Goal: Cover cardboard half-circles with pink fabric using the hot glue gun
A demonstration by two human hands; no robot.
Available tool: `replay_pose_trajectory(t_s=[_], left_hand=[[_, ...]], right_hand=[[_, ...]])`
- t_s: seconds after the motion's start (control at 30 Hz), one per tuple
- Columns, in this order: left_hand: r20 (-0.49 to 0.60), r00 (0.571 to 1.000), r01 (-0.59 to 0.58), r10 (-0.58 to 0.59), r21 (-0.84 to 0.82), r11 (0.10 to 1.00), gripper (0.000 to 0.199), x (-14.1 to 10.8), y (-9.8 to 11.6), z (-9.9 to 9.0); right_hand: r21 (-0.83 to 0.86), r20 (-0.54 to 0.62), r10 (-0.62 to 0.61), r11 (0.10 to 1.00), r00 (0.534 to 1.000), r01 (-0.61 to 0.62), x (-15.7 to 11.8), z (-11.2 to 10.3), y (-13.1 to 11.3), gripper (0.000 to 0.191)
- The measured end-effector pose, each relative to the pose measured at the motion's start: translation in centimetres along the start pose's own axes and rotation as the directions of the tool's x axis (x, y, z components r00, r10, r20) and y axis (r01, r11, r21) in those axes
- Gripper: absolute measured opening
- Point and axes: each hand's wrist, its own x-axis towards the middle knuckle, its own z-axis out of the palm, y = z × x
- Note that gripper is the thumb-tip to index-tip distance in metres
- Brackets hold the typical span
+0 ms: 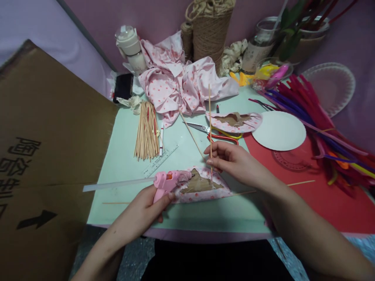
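My left hand is closed round a pink hot glue gun, with a long clear glue stick sticking out of its back. The gun's nozzle points at a cardboard piece whose edges are wrapped in pink dotted fabric. Above that piece, my right hand pinches a thin wooden stick upright, its lower end at the cardboard. A second stick slants up and left from near my right fingertips; whether they touch it I cannot tell. Another stick runs sideways along the wrapped piece's lower edge.
Behind lie scissors, a second fabric-wrapped piece, a white disc and crumpled pink fabric. A stick bundle and ruler are left of centre. A cardboard box stands left; coloured pipe cleaners lie right.
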Motion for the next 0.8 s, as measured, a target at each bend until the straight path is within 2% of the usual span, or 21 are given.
replay_pose_trajectory(t_s=[0.8], left_hand=[[0.011,1.0,-0.01,0.01,0.036,0.999,0.051,0.07,-0.22,-0.33]], right_hand=[[-0.035,-0.018,-0.037,0.999,0.999,0.036,-0.07,-0.03,0.4,0.02]])
